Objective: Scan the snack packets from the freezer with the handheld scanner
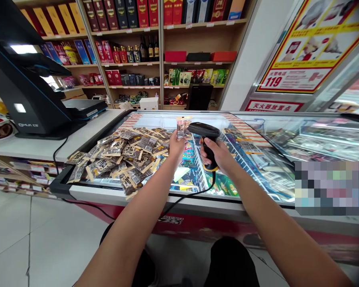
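Note:
My left hand (177, 144) pinches a small snack packet (184, 126) by its lower part, holding it upright over the freezer's glass top. Its printed back with a pale label faces me. In my right hand (214, 153) is a black barcode scanner (204, 129) with yellow trim, gripped round the handle, its head close beside the packet. The scanner's cable (194, 194) hangs from the handle and runs down to the left over the freezer's front edge. Left of my hands, a heap of similar snack packets (122, 149) is spread on the glass.
Under the glass of the chest freezer (113, 190) are wire baskets and colourful packages. A counter (77, 133) with a dark checkout scale (32, 91) stands at left. Shelves (131, 63) with boxes and bottles rise behind; a red and yellow poster (311, 48) hangs at right.

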The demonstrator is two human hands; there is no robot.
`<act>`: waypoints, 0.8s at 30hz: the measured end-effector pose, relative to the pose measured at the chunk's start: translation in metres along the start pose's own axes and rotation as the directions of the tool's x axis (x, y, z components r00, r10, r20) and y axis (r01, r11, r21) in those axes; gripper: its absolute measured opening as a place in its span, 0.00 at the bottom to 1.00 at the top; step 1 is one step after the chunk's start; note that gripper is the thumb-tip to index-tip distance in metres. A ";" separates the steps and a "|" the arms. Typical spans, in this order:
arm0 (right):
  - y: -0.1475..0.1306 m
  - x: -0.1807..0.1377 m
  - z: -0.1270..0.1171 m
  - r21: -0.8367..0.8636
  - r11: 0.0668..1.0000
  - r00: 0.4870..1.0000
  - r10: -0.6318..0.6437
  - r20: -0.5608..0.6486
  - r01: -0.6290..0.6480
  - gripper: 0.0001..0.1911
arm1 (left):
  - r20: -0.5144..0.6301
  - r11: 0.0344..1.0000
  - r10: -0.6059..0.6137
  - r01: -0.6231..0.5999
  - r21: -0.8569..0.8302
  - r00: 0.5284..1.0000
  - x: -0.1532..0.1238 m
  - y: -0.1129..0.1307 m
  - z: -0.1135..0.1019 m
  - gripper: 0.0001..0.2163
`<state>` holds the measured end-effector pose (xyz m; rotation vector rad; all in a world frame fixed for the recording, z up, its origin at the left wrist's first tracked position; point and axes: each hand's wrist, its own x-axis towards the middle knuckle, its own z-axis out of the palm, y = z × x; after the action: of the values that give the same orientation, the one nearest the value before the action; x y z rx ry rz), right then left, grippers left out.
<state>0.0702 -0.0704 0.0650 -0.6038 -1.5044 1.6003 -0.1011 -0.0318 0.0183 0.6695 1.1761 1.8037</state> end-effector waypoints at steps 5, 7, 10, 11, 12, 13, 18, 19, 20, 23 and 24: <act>-0.001 0.000 0.001 -0.014 1.000 1.000 -0.008 0.006 0.008 0.34 | -0.011 1.000 0.003 -0.002 0.013 1.000 -0.001 0.000 0.000 0.26; -0.001 0.000 0.000 -0.016 1.000 1.000 -0.007 0.006 0.007 0.34 | -0.012 1.000 0.003 -0.003 0.031 1.000 -0.001 0.000 0.000 0.28; 0.001 0.000 0.000 -0.038 0.999 1.000 -0.005 -0.004 0.005 0.34 | 0.006 0.999 0.023 -0.023 0.039 1.000 -0.001 -0.001 -0.001 0.28; 0.001 0.000 0.000 -0.053 0.999 1.000 -0.008 -0.009 0.007 0.35 | 0.010 0.999 0.028 -0.028 0.034 1.000 -0.001 -0.001 -0.001 0.27; 0.002 0.000 0.000 -0.071 0.997 1.000 -0.012 -0.014 0.011 0.35 | 0.009 0.999 0.029 -0.029 0.029 1.000 -0.001 -0.001 -0.001 0.26; 0.002 0.000 0.000 -0.087 0.996 1.000 -0.018 -0.017 0.017 0.35 | 0.003 0.999 0.028 -0.028 0.024 1.000 -0.001 -0.002 -0.001 0.26; -0.002 -0.003 0.001 -0.123 0.992 0.999 -0.029 -0.018 0.026 0.36 | -0.036 1.000 0.005 -0.004 0.018 0.999 -0.002 -0.002 0.001 0.28; -0.003 -0.003 0.001 -0.122 0.992 0.999 -0.027 -0.019 0.024 0.36 | -0.039 1.000 0.003 -0.003 0.016 0.999 -0.002 -0.002 0.001 0.28; -0.003 -0.003 0.001 -0.121 0.992 0.999 -0.024 -0.020 0.022 0.36 | -0.043 1.000 0.002 -0.001 0.016 0.999 -0.002 -0.003 0.001 0.27; -0.003 -0.003 0.001 -0.123 0.992 1.000 -0.011 -0.024 0.008 0.37 | -0.059 1.000 0.003 -0.002 0.024 0.998 -0.001 -0.003 0.000 0.25; -0.003 -0.002 0.001 -0.126 0.992 1.000 -0.006 -0.027 0.003 0.37 | -0.060 1.000 0.007 -0.005 0.026 0.998 0.000 -0.004 0.000 0.25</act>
<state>0.0713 -0.0732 0.0672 -0.6889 -1.5940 1.4964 -0.0995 -0.0313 0.0150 0.6384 1.2399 1.8276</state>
